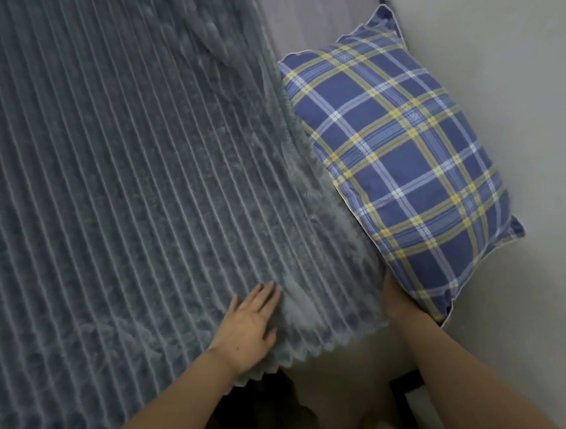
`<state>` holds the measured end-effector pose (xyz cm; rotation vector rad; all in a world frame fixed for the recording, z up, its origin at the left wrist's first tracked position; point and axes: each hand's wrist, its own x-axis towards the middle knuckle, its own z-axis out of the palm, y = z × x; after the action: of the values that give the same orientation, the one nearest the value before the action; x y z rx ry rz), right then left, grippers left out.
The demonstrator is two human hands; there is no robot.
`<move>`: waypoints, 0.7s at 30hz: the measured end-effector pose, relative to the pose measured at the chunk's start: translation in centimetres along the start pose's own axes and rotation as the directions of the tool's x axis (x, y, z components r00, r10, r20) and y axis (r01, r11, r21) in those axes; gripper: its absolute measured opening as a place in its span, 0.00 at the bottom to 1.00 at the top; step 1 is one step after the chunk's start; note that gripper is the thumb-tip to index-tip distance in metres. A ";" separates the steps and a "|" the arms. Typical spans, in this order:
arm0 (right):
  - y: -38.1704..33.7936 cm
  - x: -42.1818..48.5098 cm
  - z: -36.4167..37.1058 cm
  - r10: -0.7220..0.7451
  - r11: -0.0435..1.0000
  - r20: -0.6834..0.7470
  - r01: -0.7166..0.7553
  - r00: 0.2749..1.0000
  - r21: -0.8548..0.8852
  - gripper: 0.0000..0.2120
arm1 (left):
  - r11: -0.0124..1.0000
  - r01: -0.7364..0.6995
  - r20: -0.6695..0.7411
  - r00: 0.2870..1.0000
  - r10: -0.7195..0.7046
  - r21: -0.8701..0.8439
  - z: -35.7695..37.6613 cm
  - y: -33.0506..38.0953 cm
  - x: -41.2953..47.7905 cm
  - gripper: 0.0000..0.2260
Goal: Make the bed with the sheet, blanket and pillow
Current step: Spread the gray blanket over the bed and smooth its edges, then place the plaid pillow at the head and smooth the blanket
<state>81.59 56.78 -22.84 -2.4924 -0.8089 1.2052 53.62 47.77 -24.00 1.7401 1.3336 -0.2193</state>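
A grey ribbed fleece blanket [117, 154] covers most of the bed. A blue, white and yellow plaid pillow [394, 162] lies at the bed's head, against the wall. My left hand [249, 323] rests flat on the blanket near its corner, fingers straight. My right hand [398, 299] reaches under the pillow's near corner; its fingers are hidden beneath the pillow. A strip of pale lilac sheet [310, 16] shows beyond the blanket, at the top.
A pale wall [521, 97] runs along the right side of the bed, tight against the pillow. Below the blanket's edge are the light bed side [343, 381] and a dark gap [407, 383] by the floor.
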 end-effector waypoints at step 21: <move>-26.4 2.7 10.3 -0.800 -0.226 0.461 0.519 0.383 -0.824 0.36 | 0.976 0.009 -0.279 0.958 -0.071 -0.217 -11.8 -3.8 6.4 0.28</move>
<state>65.17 79.67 -19.11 -1.7240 -2.9617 -0.2816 48.75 60.81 -23.15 1.6042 1.5391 0.1560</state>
